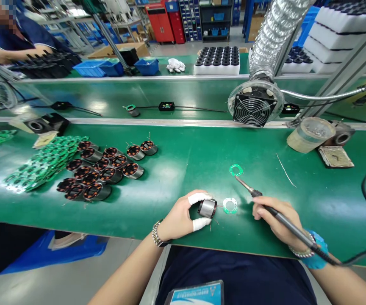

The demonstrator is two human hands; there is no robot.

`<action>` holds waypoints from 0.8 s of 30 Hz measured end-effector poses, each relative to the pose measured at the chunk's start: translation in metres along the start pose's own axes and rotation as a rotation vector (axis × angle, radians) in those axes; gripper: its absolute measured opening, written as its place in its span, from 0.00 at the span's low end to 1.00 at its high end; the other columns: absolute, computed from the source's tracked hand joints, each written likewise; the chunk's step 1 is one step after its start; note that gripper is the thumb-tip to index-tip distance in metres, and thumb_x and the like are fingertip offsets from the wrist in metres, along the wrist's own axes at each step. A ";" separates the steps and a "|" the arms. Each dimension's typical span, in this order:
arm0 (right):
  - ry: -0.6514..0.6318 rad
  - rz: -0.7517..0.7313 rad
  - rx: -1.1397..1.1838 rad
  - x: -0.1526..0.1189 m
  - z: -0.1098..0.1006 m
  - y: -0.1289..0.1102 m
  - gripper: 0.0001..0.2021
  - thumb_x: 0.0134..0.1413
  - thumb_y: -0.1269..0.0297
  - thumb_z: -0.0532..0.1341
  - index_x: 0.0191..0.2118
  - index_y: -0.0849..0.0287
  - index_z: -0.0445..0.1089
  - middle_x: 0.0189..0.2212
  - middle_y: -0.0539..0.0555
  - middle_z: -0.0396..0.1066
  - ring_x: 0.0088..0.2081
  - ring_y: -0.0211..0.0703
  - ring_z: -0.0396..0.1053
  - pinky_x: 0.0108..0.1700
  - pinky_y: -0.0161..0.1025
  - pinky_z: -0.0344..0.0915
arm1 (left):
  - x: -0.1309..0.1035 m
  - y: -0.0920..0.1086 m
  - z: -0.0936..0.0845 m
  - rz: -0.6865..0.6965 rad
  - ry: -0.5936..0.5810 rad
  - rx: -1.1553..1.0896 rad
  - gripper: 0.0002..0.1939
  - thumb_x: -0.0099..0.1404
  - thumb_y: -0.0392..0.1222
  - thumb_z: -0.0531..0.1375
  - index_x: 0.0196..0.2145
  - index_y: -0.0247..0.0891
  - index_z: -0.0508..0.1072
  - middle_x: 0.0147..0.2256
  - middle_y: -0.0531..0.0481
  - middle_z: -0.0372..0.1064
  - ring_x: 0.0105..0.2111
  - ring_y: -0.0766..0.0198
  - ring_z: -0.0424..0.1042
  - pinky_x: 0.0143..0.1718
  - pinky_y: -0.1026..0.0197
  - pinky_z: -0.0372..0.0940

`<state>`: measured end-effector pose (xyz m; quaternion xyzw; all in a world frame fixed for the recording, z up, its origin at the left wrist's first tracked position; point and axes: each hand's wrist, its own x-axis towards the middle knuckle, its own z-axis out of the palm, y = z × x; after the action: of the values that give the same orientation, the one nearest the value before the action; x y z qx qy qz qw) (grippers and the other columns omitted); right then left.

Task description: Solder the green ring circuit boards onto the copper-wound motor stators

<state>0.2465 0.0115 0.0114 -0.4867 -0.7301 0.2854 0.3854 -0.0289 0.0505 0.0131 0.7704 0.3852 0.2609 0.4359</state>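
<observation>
My left hand (183,214), with white covers on thumb and forefinger, grips a silver motor stator (207,208) lying on its side on the green bench. A thin wire runs from the stator to a ring-shaped circuit board (230,206) just right of it. My right hand (276,218) is wrapped round the handle of a soldering iron (285,223), its tip pointing up and left. Close to that tip lies a second green ring board (236,170), flat on the bench; whether they touch I cannot tell.
Several stators (97,191) and a pile of green boards (40,165) lie at left. A fan (254,109) hangs over the bench's back edge. At right are a tub (310,134), a sponge tray (336,156), a solder wire (286,170) and the iron's cable. Another person (33,36) is at upper left.
</observation>
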 end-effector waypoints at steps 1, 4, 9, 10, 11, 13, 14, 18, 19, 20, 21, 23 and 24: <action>-0.023 -0.067 -0.007 0.000 0.002 -0.001 0.09 0.57 0.69 0.56 0.43 0.56 0.69 0.34 0.53 0.75 0.35 0.42 0.74 0.39 0.38 0.71 | -0.001 0.000 0.001 -0.021 0.008 -0.053 0.21 0.51 0.38 0.64 0.44 0.39 0.66 0.45 0.43 0.65 0.45 0.56 0.67 0.47 0.53 0.62; -0.084 -0.251 -0.056 0.004 0.005 -0.007 0.12 0.56 0.74 0.54 0.45 0.56 0.67 0.44 0.55 0.71 0.50 0.45 0.66 0.51 0.43 0.66 | -0.003 0.001 0.005 -0.082 0.006 -0.310 0.22 0.51 0.39 0.65 0.43 0.39 0.64 0.43 0.44 0.65 0.44 0.57 0.68 0.46 0.55 0.63; 0.098 -0.115 -0.102 0.007 0.007 -0.020 0.08 0.54 0.70 0.58 0.41 0.55 0.67 0.34 0.53 0.74 0.37 0.43 0.73 0.41 0.37 0.71 | -0.001 0.009 0.018 -0.093 -0.101 -0.524 0.28 0.50 0.45 0.66 0.47 0.42 0.61 0.42 0.45 0.65 0.39 0.59 0.70 0.41 0.56 0.66; 0.135 -0.047 -0.084 0.007 0.009 -0.022 0.08 0.54 0.69 0.59 0.40 0.55 0.67 0.32 0.52 0.74 0.34 0.42 0.73 0.38 0.36 0.72 | 0.000 0.012 0.020 -0.086 -0.122 -0.449 0.27 0.50 0.46 0.66 0.47 0.41 0.62 0.43 0.44 0.66 0.41 0.58 0.70 0.42 0.54 0.66; 0.164 0.021 -0.043 0.007 0.012 -0.024 0.08 0.53 0.68 0.59 0.41 0.55 0.66 0.31 0.52 0.73 0.31 0.41 0.73 0.35 0.35 0.72 | 0.001 0.014 0.022 -0.075 -0.129 -0.337 0.26 0.51 0.46 0.66 0.46 0.41 0.64 0.45 0.43 0.66 0.44 0.55 0.68 0.46 0.52 0.64; 0.185 0.155 0.121 0.008 0.018 -0.027 0.11 0.53 0.66 0.59 0.43 0.55 0.64 0.33 0.53 0.72 0.29 0.39 0.72 0.31 0.34 0.73 | 0.000 0.016 0.024 -0.048 -0.117 -0.075 0.22 0.52 0.45 0.65 0.44 0.40 0.67 0.48 0.41 0.65 0.51 0.50 0.63 0.54 0.46 0.56; 0.181 0.216 0.234 0.008 0.022 -0.028 0.12 0.53 0.65 0.59 0.45 0.55 0.62 0.35 0.54 0.71 0.30 0.40 0.72 0.29 0.34 0.73 | -0.001 0.017 0.025 -0.039 -0.108 0.033 0.22 0.52 0.44 0.65 0.45 0.40 0.68 0.50 0.41 0.65 0.54 0.49 0.60 0.56 0.43 0.51; 0.179 0.362 0.586 0.010 0.030 -0.029 0.16 0.52 0.63 0.60 0.47 0.55 0.59 0.40 0.56 0.69 0.34 0.43 0.71 0.26 0.36 0.73 | -0.010 0.018 0.034 -0.022 -0.042 0.241 0.26 0.55 0.45 0.63 0.50 0.40 0.63 0.52 0.39 0.63 0.55 0.51 0.59 0.58 0.39 0.45; 0.182 0.378 0.609 0.010 0.030 -0.029 0.16 0.52 0.63 0.61 0.47 0.54 0.59 0.39 0.55 0.69 0.34 0.43 0.71 0.26 0.36 0.73 | -0.013 0.018 0.037 -0.004 -0.016 0.266 0.28 0.55 0.45 0.63 0.52 0.39 0.60 0.53 0.39 0.62 0.55 0.51 0.59 0.58 0.39 0.46; 0.183 0.390 0.613 0.010 0.030 -0.029 0.16 0.51 0.63 0.61 0.46 0.54 0.60 0.39 0.55 0.69 0.33 0.42 0.71 0.26 0.36 0.73 | -0.015 0.018 0.040 0.024 0.008 0.289 0.30 0.54 0.45 0.63 0.53 0.40 0.59 0.53 0.39 0.62 0.55 0.51 0.59 0.58 0.39 0.46; 0.184 0.396 0.604 0.009 0.029 -0.028 0.16 0.51 0.63 0.61 0.46 0.54 0.60 0.39 0.55 0.69 0.33 0.42 0.71 0.27 0.36 0.73 | -0.016 0.019 0.043 0.061 0.029 0.311 0.31 0.54 0.45 0.63 0.53 0.40 0.58 0.53 0.39 0.62 0.55 0.51 0.59 0.57 0.39 0.47; 0.188 0.391 0.564 0.007 0.028 -0.026 0.15 0.51 0.63 0.61 0.46 0.54 0.61 0.38 0.55 0.69 0.33 0.42 0.71 0.28 0.36 0.73 | -0.016 0.020 0.049 0.136 0.062 0.348 0.27 0.55 0.45 0.62 0.52 0.41 0.60 0.52 0.41 0.63 0.54 0.52 0.60 0.57 0.39 0.49; 0.189 0.385 0.535 0.007 0.027 -0.025 0.14 0.52 0.63 0.60 0.45 0.54 0.61 0.38 0.54 0.69 0.33 0.42 0.71 0.29 0.36 0.73 | -0.015 0.020 0.051 0.165 0.077 0.358 0.24 0.56 0.44 0.62 0.50 0.41 0.62 0.51 0.42 0.64 0.52 0.53 0.62 0.56 0.40 0.51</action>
<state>0.2101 0.0075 0.0185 -0.5216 -0.4851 0.4881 0.5043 0.0072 0.0075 0.0049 0.8541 0.3773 0.2525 0.2538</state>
